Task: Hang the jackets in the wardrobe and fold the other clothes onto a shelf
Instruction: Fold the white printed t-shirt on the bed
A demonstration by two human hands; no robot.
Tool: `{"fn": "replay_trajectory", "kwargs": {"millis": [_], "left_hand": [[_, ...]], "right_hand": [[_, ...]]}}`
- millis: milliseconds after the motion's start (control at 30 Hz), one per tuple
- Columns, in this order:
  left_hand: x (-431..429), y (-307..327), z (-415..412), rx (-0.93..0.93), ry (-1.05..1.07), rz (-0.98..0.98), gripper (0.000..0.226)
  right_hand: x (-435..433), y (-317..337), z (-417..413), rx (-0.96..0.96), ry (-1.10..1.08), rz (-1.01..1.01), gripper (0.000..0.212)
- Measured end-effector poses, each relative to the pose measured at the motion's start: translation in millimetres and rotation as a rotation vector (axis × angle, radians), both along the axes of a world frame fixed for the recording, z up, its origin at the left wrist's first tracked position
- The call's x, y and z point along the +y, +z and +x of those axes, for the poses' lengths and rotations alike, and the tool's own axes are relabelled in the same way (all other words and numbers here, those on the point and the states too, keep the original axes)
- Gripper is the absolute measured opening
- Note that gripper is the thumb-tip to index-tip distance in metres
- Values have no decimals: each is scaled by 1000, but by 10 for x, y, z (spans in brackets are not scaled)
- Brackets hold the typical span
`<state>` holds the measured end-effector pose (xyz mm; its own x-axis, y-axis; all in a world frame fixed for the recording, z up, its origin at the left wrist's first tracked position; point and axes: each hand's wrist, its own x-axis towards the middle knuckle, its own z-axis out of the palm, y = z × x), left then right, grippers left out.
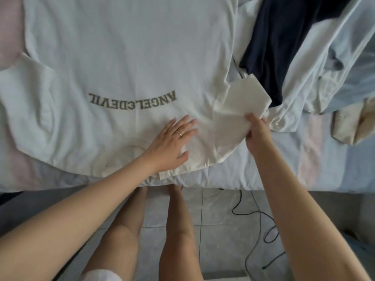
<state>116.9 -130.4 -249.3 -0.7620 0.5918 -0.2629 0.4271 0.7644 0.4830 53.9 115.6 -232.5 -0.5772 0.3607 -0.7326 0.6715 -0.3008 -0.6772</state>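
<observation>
Head view: T-shirt sleeve (241,98) in right grip (256,131).

Bare bed edge (324,169) open right of T-shirt (121,57), piled clothes (274,43) crowd far right, cable (233,208) on floor

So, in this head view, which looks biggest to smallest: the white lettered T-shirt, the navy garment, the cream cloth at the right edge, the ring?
1. white T-shirt
2. navy garment, partly covered, so judged by what shows
3. cream cloth, cut off at the frame edge
4. ring, by far the smallest
</observation>
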Motion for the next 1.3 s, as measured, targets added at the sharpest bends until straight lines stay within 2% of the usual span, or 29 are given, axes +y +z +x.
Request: {"fn": "replay_trajectory", "kwargs": {"millis": [67, 133, 200, 267, 334, 400, 467, 500, 567, 601, 667, 767, 867, 934, 967, 1001, 1068, 1134, 1201, 1301], "left_hand": [[200, -10, -17, -132, -16, -38, 68], [388, -21, -36, -249, -147, -95, 67], [500, 1, -69, -305, -257, -68, 62], [582, 54, -136, -447, -251, 11, 50], [608, 113, -239, -746, 21, 213, 39], [574, 178, -347, -1028, 487, 538, 35], [487, 234, -445, -1202, 861, 819, 42], [434, 247, -487, -1283, 1000, 960, 48], [305, 251, -505, -1433, 1195, 1212, 60], [240, 228, -473, -1459, 1246, 1269, 65], [144, 168, -349, -1433, 1267, 1215, 63], [95, 77, -175, -1313, 1305, 1047, 37], [192, -3, -87, -1012, 1458, 845, 22], [290, 19, -28, -817, 1550, 720, 12], [335, 29, 1, -735, 1577, 706, 14], [373, 47, 30, -641, 1570, 710, 26], [428, 94, 86, -434, 1379, 655, 65], [456, 125, 113, -349, 1082, 394, 90], [444, 114, 149, -371, 903, 157, 81], [425, 63, 175, -280, 855, 38, 42]], "right_hand": [[32, 43, 68, 16, -146, -83, 27], [73, 46, 176, 20, -169, -112, 31], [41, 54, 266, -21, -180, -70, 25], [-1, 129, 299, -40, -182, 102, 10], [-66, 254, 349, 86, -122, 350, 17], [-203, 440, 419, 283, 110, 595, 24], [-362, 620, 477, 432, 518, 710, 26], [-438, 685, 495, 474, 771, 686, 33], [-562, 736, 515, 523, 1244, 551, 75], [-595, 731, 506, 519, 1394, 497, 89], [-599, 673, 441, 541, 1486, 494, 87], [-534, 430, 202, 576, 1369, 778, 77], [-557, 210, -217, 516, 1295, 988, 77], [-661, 112, -486, 479, 1423, 1027, 74], [-716, 68, -605, 471, 1526, 1006, 72], [-765, 31, -721, 456, 1632, 970, 69], [-853, -22, -928, 435, 1812, 959, 61], [-910, -29, -1099, 388, 1904, 1018, 48], [-918, -26, -1206, 293, 1964, 1016, 40], [-791, 11, -1244, 200, 1980, 972, 39]]}}
